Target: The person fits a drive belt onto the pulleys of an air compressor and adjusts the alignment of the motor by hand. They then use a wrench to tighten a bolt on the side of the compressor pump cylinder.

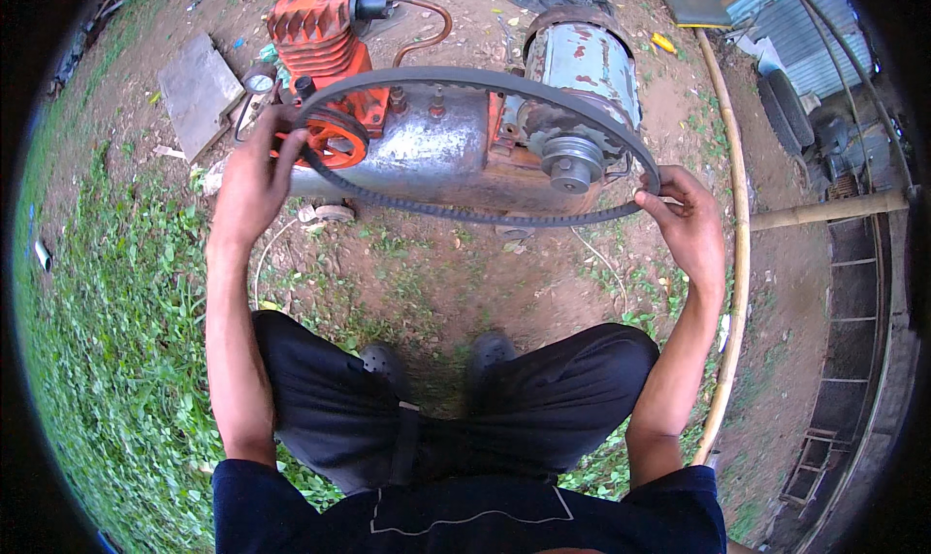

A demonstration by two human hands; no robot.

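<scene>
A black ribbed belt stretches in a wide loop between my two hands, in front of a compressor. My left hand grips its left end beside the orange flywheel of the orange pump. My right hand pinches the belt’s right end, near the grey motor with its metal pulley. Both pump and motor are mounted on a scuffed silver tank. A round gauge shows just behind my left hand.
A square board lies at the back left. A long bamboo pole runs along my right, crossed by another pole. Tires and corrugated sheeting are at the far right. Grass covers the ground on my left.
</scene>
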